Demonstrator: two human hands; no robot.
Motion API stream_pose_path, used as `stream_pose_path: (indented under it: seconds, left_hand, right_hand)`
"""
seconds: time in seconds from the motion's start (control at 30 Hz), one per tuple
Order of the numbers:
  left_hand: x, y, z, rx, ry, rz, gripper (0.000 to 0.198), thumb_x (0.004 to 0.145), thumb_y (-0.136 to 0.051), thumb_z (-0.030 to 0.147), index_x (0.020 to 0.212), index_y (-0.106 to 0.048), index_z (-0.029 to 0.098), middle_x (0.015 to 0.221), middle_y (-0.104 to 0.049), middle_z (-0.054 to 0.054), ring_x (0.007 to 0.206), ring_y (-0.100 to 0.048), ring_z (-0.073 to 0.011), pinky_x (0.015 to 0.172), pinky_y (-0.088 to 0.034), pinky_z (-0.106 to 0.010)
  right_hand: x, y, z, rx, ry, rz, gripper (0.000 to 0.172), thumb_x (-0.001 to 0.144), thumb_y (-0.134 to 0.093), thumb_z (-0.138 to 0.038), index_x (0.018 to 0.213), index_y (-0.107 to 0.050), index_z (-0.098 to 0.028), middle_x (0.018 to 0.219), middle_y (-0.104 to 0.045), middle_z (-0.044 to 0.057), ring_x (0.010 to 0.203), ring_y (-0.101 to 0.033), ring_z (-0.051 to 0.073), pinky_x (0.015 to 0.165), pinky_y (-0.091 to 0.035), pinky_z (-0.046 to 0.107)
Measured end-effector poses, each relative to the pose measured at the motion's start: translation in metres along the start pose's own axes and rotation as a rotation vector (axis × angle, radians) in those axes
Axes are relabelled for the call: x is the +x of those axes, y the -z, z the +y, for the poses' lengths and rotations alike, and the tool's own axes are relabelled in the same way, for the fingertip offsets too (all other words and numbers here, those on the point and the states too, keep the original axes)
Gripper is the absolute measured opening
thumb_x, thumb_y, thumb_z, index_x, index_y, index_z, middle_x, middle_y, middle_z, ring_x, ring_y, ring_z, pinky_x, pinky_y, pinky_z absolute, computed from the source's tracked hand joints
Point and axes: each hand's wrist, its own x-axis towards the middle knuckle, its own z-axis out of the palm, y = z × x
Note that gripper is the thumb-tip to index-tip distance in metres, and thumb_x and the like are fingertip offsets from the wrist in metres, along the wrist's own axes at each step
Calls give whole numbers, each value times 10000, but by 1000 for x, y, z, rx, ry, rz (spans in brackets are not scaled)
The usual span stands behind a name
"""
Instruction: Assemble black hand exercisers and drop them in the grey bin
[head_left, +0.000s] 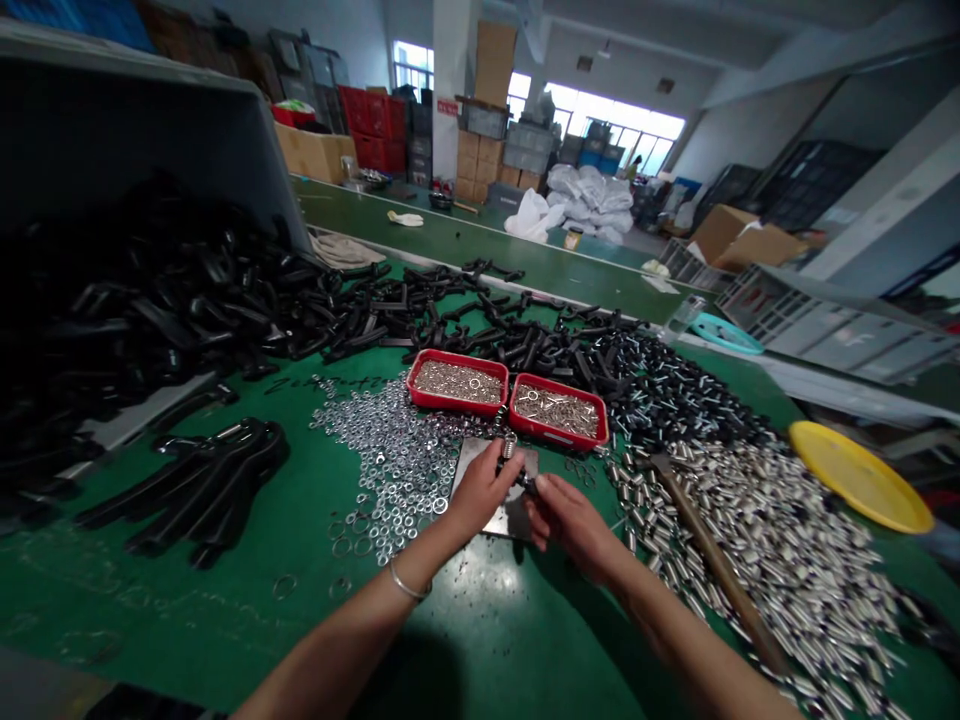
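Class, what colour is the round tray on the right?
Round tray: yellow, shown in the head view.

L forearm [337, 640] & R forearm [694, 640] bare right down from bottom of frame, slim, smooth, no markings visible. L hand [487, 490] & R hand [571, 525] bare too. Thin silver bangle [409, 582] on L wrist: plain round band, shiny, sits a bit loose & sloped across wrist. R wrist bare. Dark strip [154, 702] at bottom edge, left of L arm, maybe clothing, can't tell.
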Motion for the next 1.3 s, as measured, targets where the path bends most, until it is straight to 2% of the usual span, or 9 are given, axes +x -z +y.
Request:
stream_pose_path:
  seconds: [0.17, 0.37, 0.53, 0.73, 0.83, 0.9, 1.1, 1.23, 1.3]
  left_hand:
    - [-3, 0, 1, 38, -36, -11, 229, 972, -463, 421, 880, -500, 214, 795, -564, 4, 761, -531, -169, 729, -380, -285]
    - [-3, -4, 2, 29, -77, -66, 219, 961, -488, 406, 865, -528, 214, 816, -593, -8, 769, -542, -172, 742, -393, -286]
    - [-1, -1, 0, 19, -14, -5, 252, 965, -474, 430, 857, -526, 208, 763, -566, 8, 731, -530, -166, 698, -381, -280]
    - [2, 7, 5, -53, -54, -91, 275, 954, -486, 445, 861, -565, 199, 786, -597, 0, 742, -544, -161, 712, -406, -276]
    - [4, 7, 3, -73, 28, -22, 296, 945, -485, 467, 831, -546, 201, 740, -565, 14, 724, -534, -160, 693, -401, -270]
    - [5, 7, 2, -84, 48, 1, 291, 948, -475, 466, 845, -547, 203, 750, -564, 13, 736, -536, -163, 702, -401, -270]
    - [2, 9, 5, -16, -58, -71, 267, 959, -480, 440, 862, -552, 201, 808, -600, -1, 771, -557, -167, 740, -398, -277]
    - [3, 7, 4, -32, -6, -13, 237, 961, -475, 414, 874, -545, 205, 803, -592, -3, 773, -555, -175, 737, -405, -287]
    - [3, 5, 4, -45, -18, -12, 230, 968, -461, 409, 899, -547, 207, 832, -593, -14, 805, -559, -185, 772, -418, -301]
  right_hand:
    - [-1, -4, -5, 111, 35, 23, 343, 855, -698, -501, 861, -502, -220, 660, -483, -64, 502, -395, 80, 474, -395, 209]
    - [1, 10, -7, 257, -351, -185, 458, 915, -535, -619, 777, -534, -183, 540, -392, -84, 394, -169, 41, 354, -203, 172]
    - [3, 7, -1, -182, -64, -14, 433, 838, -646, -618, 826, -586, -189, 598, -602, -31, 404, -393, 70, 389, -326, 190]
    - [4, 5, -2, -239, -264, -260, 764, 910, -83, -778, 742, -558, -204, 416, -470, -46, 290, -262, 93, 344, -299, 235]
    - [6, 5, -5, -721, 92, 60, 602, 888, -385, -753, 926, -606, -195, 774, -677, 64, 578, -578, 160, 532, -456, 273]
    - [6, 4, -6, -939, 307, 230, 503, 855, -535, -695, 942, -604, -204, 919, -672, 98, 787, -622, 208, 665, -489, 308]
    - [7, 3, -1, -458, -147, -147, 725, 934, -86, -741, 810, -562, -209, 553, -560, 8, 365, -403, 128, 390, -344, 266]
    - [8, 5, -4, -599, 122, 97, 485, 829, -593, -685, 934, -581, -211, 811, -665, 41, 568, -546, 134, 469, -368, 226]
    - [8, 4, -6, -621, 96, 39, 502, 902, -464, -684, 895, -593, -200, 716, -648, 36, 517, -519, 137, 462, -364, 239]
